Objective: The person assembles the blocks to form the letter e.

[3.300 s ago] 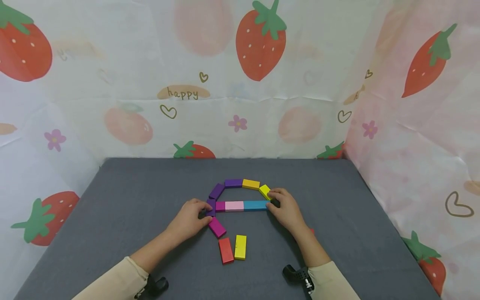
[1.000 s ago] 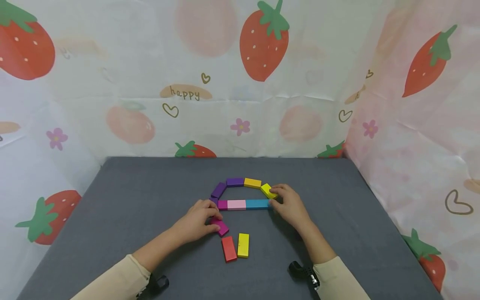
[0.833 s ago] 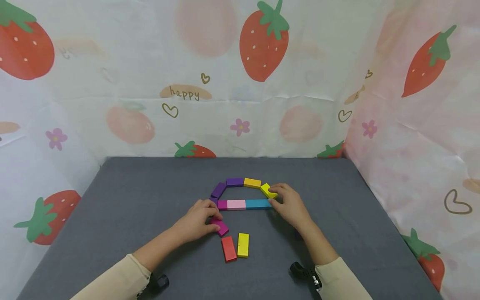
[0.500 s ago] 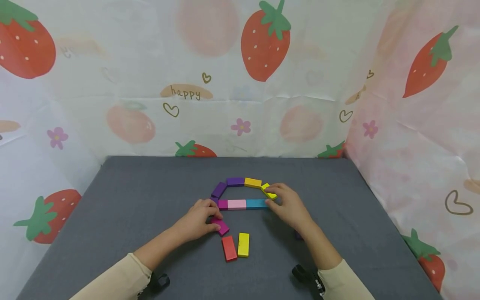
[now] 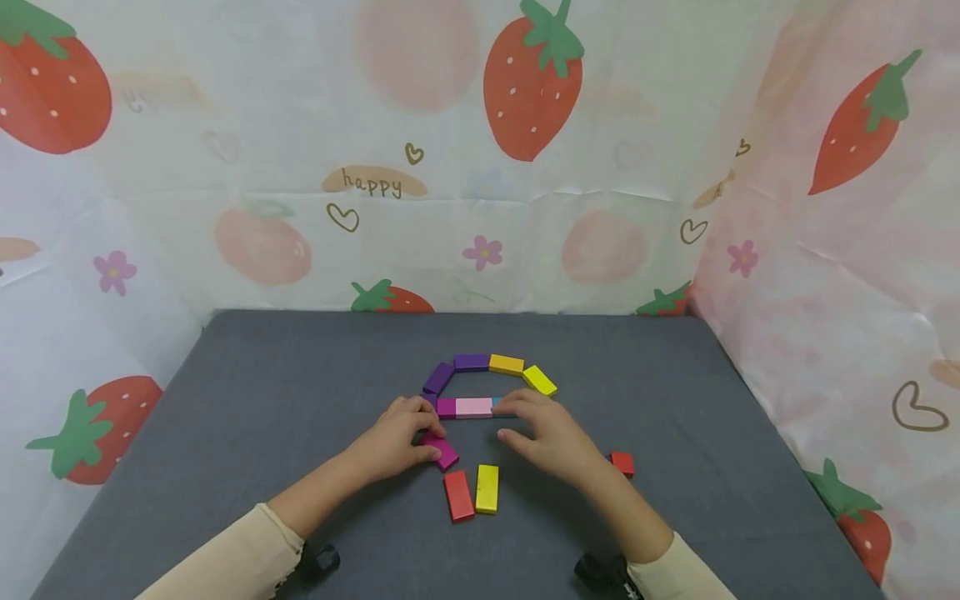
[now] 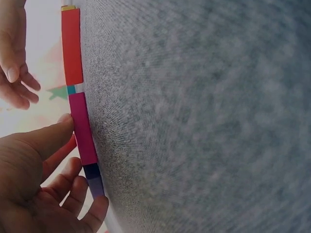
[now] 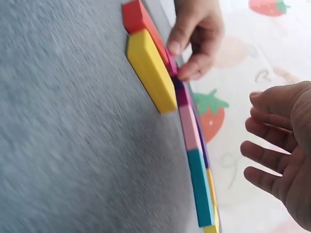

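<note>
My left hand pinches a magenta block on the table, thumb at its near side and fingertips by its far end. Just beyond lie a purple block, partly covered by those fingers, and a straight row with a short magenta block, a pink block and a blue stretch. My right hand hovers over the row's right end with fingers spread, holding nothing and hiding most of the blue. An arc behind the row has purple blocks, an orange-yellow block and a yellow block.
Nearer me, a red block and a yellow block lie side by side. Another red block shows beside my right forearm, which partly covers a dark block there. Strawberry-printed cloth hangs behind the grey table.
My left hand has shifted from the purple block to the magenta one below it. My right hand has let go of the arc's yellow block and moved left and nearer, its fingers opening.
</note>
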`<act>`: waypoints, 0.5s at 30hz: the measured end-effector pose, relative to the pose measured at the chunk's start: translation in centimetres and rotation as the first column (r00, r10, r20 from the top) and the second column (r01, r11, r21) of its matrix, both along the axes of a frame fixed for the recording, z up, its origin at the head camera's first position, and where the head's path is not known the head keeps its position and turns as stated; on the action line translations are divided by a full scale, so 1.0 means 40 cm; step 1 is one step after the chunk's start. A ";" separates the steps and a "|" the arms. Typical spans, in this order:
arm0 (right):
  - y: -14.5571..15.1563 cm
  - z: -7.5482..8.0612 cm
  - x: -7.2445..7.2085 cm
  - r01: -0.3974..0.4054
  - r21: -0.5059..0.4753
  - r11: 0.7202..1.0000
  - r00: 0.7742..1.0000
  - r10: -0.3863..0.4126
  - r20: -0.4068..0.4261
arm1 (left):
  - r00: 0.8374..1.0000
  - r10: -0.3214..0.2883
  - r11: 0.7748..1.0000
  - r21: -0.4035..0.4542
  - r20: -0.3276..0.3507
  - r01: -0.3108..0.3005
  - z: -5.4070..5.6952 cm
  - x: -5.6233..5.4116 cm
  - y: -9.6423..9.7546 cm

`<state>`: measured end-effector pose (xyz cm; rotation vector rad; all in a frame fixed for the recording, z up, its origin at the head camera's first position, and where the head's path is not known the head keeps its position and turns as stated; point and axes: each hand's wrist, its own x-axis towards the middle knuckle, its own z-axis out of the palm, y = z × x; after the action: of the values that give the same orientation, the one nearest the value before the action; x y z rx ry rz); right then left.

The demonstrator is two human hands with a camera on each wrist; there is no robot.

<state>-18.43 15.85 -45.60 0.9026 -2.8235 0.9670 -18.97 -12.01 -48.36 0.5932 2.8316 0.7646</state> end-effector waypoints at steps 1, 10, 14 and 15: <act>-0.004 -0.001 0.005 -0.012 0.005 1.000 1.000 0.012 0.004 | 1.000 -0.002 1.000 -0.001 0.000 0.002 0.000 -0.001 0.000; -0.055 -0.005 0.049 -0.133 -0.009 0.991 0.985 0.133 0.105 | 0.999 -0.034 0.999 0.028 -0.015 0.034 0.007 0.001 -0.002; -0.079 -0.015 0.065 -0.173 -0.047 0.984 0.972 0.178 0.156 | 0.998 -0.052 0.998 0.042 -0.033 0.054 0.012 0.004 -0.003; -0.084 -0.019 0.069 -0.177 -0.060 0.982 0.968 0.185 0.169 | 0.998 -0.057 0.997 0.041 -0.037 0.058 0.012 0.005 -0.003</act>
<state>-15.65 12.51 -46.36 1.1412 -2.8861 1.1797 -18.78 -12.14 -47.86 0.6982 2.8235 0.8130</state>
